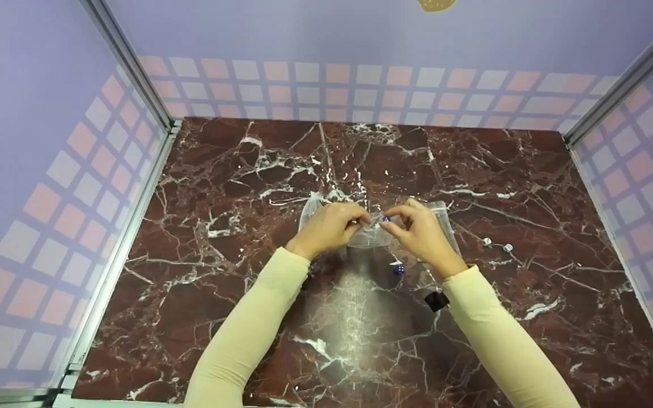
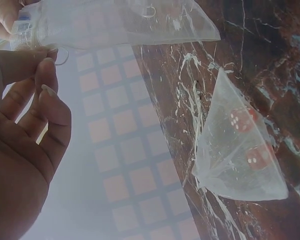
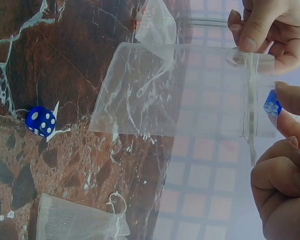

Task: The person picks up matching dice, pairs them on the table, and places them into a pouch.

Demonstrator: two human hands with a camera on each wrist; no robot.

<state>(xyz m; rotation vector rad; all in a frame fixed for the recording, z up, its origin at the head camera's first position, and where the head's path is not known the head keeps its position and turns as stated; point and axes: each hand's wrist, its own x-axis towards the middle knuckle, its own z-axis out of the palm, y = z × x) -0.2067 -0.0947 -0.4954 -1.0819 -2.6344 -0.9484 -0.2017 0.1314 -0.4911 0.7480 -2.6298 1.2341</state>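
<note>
Between both hands hangs a sheer white drawstring bag [image 3: 200, 95], its mouth toward the fingers and its closed end toward the tabletop. My left hand [image 1: 332, 226] pinches the bag by its gathered top edge between thumb and fingertip. In my right hand [image 1: 420, 229], thumb and index finger pinch a blue die [image 3: 272, 106] right at the bag's mouth; the fingers partly cover the die. A second blue die [image 3: 41, 121] with white dots lies on the marbled table below the right hand.
Left of the hands, a closed sheer bag [image 2: 225, 170] holds two red dice. Another sheer bag [image 3: 80, 220] lies flat to the right. Two white dice [image 1: 487, 242] sit further right. A black square object [image 1: 436, 301] is beside the right sleeve. Patterned panels [image 1: 360, 85] border the table.
</note>
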